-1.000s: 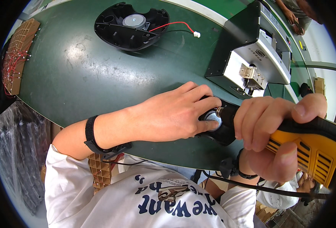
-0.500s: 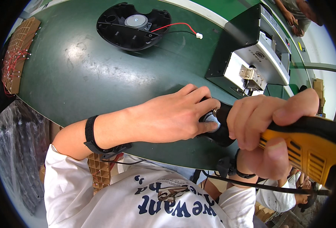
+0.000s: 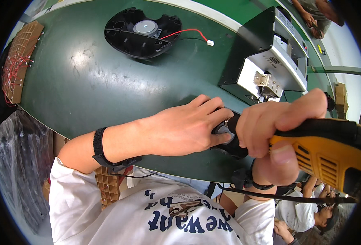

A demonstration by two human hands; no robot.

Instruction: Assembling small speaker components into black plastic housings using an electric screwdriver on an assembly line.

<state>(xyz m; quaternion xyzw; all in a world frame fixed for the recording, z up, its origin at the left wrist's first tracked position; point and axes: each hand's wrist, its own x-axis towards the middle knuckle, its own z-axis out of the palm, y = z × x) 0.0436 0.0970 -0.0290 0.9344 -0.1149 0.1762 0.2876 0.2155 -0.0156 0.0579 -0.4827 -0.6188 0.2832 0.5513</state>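
My right hand [image 3: 266, 130] is wrapped around a yellow-and-black power drill [image 3: 321, 159], held level with its nose pointing left. The nose meets a black plastic housing [image 3: 236, 150] lying on the table in front of me. A grey round part, perhaps a speaker, shows inside that housing. Over the housing's left side lies my left hand [image 3: 188, 128], its fingers curled onto the part and holding it down. The drill's tip and most of the housing are hidden by my hands.
Another black housing [image 3: 125, 41] with a speaker and a red-and-black lead lies at the far side of the green table [image 3: 86, 90]. A black-and-silver machine [image 3: 266, 61] stands far right. A cardboard divider [image 3: 23, 61] with red wires is far left. Other people are at right.
My right hand and the drill have shifted slightly left in the picture. The left hand stays on the housing. The whole view has moved a little.
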